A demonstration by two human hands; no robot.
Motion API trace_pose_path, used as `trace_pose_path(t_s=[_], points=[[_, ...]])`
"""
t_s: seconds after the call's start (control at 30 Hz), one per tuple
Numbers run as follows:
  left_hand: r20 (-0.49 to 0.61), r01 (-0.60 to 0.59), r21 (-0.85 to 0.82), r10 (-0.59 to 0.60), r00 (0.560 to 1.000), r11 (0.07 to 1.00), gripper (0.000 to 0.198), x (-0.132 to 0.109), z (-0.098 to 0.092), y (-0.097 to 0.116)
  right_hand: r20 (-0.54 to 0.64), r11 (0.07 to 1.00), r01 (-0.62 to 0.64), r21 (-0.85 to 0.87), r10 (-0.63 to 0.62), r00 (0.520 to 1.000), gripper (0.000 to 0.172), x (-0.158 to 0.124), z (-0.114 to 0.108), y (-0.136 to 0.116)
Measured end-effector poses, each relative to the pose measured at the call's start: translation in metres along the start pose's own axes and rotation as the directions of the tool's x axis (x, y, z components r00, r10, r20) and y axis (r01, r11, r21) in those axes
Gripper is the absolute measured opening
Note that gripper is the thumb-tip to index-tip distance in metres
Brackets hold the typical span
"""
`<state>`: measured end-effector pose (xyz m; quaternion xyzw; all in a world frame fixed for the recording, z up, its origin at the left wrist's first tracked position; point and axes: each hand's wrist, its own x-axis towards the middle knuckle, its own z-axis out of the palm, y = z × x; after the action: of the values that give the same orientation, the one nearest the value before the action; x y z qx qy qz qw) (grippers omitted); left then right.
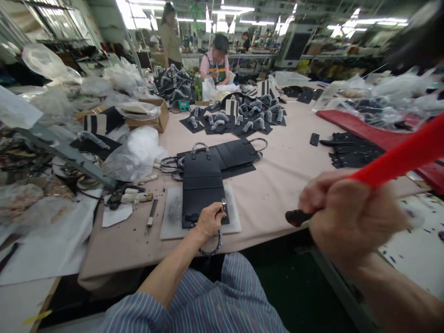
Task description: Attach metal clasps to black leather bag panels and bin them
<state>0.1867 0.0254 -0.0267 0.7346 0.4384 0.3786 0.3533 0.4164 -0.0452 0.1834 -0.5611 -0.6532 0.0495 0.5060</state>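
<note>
My left hand point(210, 219) is closed around a short metal punch point(224, 204), held upright on a black bag panel point(203, 189). That panel has plastic-wrapped handles at both ends and lies on a pale board point(171, 217) at the table's near side. Raised at the right, my right hand point(350, 217) grips a red-handled hammer point(398, 152), blurred by motion. The dark butt of its handle pokes out below the fist; its head is not clearly seen. More black panels point(231, 155) with wrapped handles lie just behind the board.
A cutter-like tool point(151, 216) lies left of the board. Farther back are many handled panels point(239, 113) and a cardboard box point(161, 115). Black strips point(354, 150) and a red board point(357, 129) lie to the right. A co-worker point(215, 60) sits across the table.
</note>
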Motion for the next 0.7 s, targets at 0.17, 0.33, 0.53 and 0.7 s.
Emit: trace_pose_path(t_s=[0.17,0.33,0.53,0.7], points=[[0.043,-0.021,0.053,0.019,0.999,0.998,0.01,0.0,0.001,0.0,0.584,0.92,-0.005,-0.392,0.254,0.771,0.036,-0.033,0.008,0.04],[0.029,-0.014,0.015,0.013,0.999,1.0,0.01,-0.001,0.0,-0.002,0.616,0.829,-0.35,-0.437,0.559,0.555,0.039,-0.054,0.019,0.104],[0.041,-0.029,-0.012,0.029,0.999,1.0,0.01,-0.001,-0.002,-0.001,0.456,0.713,-0.388,-0.584,0.684,0.569,0.026,-0.082,0.062,0.165],[0.05,-0.019,0.038,0.017,0.999,0.999,0.009,0.0,-0.004,0.005,0.485,0.917,0.004,-0.399,0.207,0.849,0.045,-0.093,0.103,0.155]])
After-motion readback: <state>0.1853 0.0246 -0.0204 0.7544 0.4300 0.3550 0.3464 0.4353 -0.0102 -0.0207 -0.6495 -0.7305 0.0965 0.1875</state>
